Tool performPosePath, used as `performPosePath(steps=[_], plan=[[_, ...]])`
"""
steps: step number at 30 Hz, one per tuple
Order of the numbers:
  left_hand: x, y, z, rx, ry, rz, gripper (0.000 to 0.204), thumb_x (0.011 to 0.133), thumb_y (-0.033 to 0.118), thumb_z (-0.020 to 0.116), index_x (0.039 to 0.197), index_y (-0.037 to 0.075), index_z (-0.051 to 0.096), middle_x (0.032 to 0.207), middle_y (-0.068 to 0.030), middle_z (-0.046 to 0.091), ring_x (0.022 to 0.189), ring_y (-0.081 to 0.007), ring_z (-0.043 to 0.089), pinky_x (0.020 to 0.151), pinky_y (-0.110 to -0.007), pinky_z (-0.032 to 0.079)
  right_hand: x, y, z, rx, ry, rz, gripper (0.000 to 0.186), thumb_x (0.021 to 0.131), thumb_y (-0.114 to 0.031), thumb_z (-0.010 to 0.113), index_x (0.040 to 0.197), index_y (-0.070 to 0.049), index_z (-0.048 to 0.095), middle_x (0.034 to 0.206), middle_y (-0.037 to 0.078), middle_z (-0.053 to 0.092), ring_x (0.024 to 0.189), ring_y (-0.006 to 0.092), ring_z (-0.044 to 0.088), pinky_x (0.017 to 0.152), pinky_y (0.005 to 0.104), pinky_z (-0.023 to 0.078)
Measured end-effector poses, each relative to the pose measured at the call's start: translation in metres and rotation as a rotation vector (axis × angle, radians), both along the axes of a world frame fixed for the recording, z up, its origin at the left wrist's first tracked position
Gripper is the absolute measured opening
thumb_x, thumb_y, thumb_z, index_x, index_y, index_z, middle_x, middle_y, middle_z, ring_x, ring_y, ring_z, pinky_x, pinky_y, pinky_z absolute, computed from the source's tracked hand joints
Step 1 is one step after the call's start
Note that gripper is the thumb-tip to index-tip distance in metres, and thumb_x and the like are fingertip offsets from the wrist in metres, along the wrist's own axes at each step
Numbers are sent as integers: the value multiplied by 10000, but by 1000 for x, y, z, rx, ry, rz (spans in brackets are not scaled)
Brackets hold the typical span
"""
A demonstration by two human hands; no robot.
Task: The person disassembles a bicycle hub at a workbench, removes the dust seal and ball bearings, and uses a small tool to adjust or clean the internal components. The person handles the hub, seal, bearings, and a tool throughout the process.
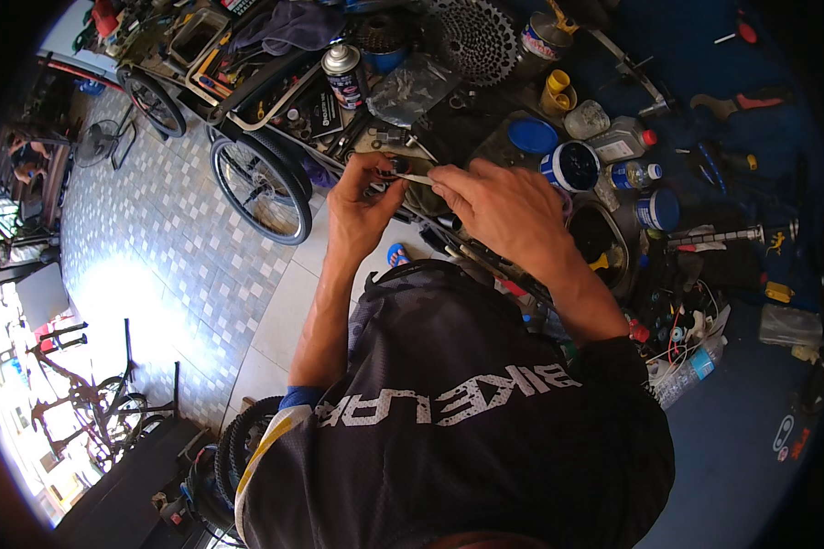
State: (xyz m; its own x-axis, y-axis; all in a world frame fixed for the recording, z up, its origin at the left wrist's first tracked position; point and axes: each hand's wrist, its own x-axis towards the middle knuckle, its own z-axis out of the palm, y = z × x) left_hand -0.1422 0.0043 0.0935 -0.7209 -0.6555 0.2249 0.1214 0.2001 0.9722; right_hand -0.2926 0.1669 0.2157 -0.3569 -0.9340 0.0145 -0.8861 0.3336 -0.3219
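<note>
Large white lettering across black jersey (485, 476), small red lettering on blue wall (714, 439), printed label on spray can (343, 75)

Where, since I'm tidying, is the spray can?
In the head view, the spray can is at upper centre-left, just left of the clear plastic bag.

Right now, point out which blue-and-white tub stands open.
The open tub nearer the right hand: its dark inside shows, whereas the lidded tub farther right is covered by a blue lid.
</note>
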Motion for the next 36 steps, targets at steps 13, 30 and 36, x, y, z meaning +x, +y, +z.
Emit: performPosePath(steps=[13,30,36], plan=[[4,-4,-14,377,169,-64,274,960,-110,762,1094,4,551,1316,-195,711,1186,-212,711,995,-340,610,-72,36,-6,-269,-241,-412,381,1042,-447,702,1220,-122,786,910,146,789,775,336,759,694,438,565],[-8,13,-6,234,18,-161,549,905,-149,772,1337,32,484,1375,-121,608,1215,-198,695,971,-321,640,-71,16,-200,46,-129,-391,211,977,-247,726,1145,-121,735,1153,130,711,1035,400,726,878,530,600],[-8,15,1,102,-38,-113,518,892,-105,811,1307,32,532,1326,-119,655,1187,-184,704,960,-329,639,-74,11,-198,92,-130,-367,220,966,-237,715,1148,-114,721,1127,137,725,1051,400,727,880,527,597]])
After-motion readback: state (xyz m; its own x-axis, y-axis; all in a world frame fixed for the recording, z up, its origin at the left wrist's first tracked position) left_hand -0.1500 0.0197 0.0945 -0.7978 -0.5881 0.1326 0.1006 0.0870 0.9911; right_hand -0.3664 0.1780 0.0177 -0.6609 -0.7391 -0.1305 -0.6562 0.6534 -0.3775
